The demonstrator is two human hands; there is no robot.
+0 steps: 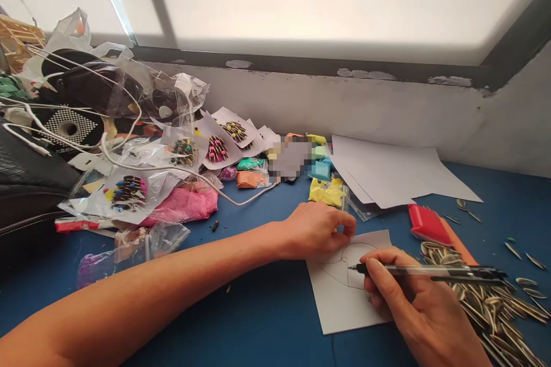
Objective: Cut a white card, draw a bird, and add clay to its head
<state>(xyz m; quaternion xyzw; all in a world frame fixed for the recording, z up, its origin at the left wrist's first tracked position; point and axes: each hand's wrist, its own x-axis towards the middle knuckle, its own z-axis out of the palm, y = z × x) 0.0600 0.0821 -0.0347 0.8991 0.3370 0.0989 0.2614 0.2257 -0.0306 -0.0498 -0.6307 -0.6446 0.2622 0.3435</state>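
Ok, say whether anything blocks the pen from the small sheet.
Nothing visible does: the pen in the right hand has its tip at the small sheet. The left hand lies over its far edge, clear of the tip.

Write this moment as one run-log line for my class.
left hand: at far edge of paper | right hand: holds pen, tip by drawn lines | beside right hand: striped seeds

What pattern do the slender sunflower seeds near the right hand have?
The slender sunflower seeds have dark and pale lengthwise stripes, seen in the head view.

Craft corner by a window [327,6]: drawn-on paper [334,311], coloured packets [326,192], sunflower seeds [491,305].
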